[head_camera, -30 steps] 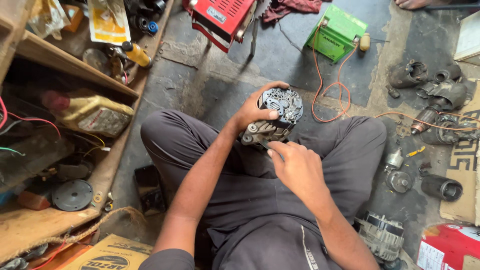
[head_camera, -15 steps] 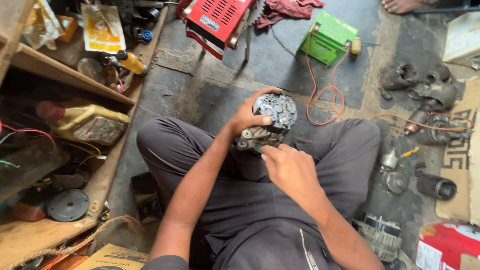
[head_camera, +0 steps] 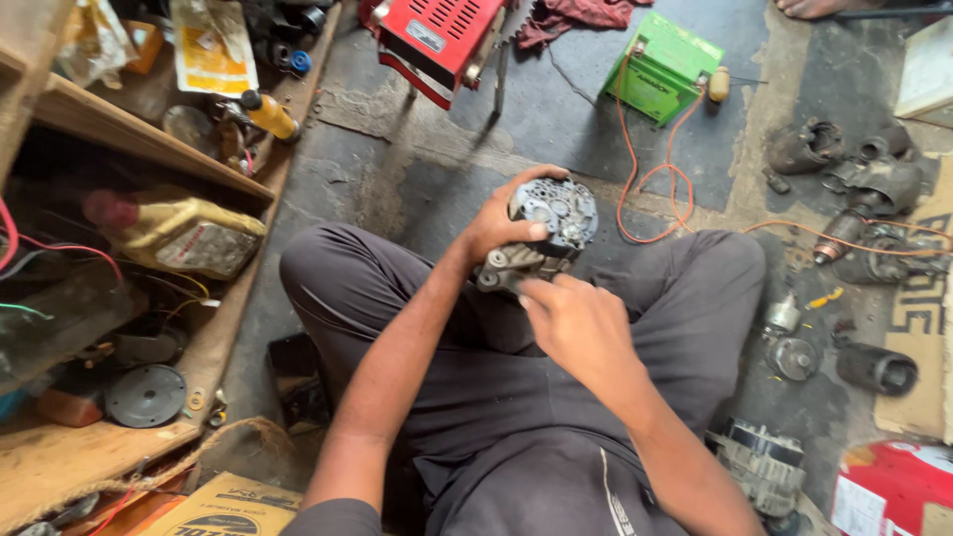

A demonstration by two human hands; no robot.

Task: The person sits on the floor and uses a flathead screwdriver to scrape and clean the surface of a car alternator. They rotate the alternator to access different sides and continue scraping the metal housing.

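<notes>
Head view: round grey metal alternator (head_camera: 544, 230) is gripped over the lap by left hand (head_camera: 499, 226), while half-curled, empty right hand (head_camera: 576, 323) is placed just below its casing.

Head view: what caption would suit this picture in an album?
Seated cross-legged, left hand gripping a grey alternator, right hand at its lower edge.

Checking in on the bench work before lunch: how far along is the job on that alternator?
Done: the alternator is off any vehicle, with its housing in one piece. In hand: the left hand grips it over the lap while the right hand works at its lower side; no tool shows. Left: other motor parts and a second unit lie on the floor.
</notes>
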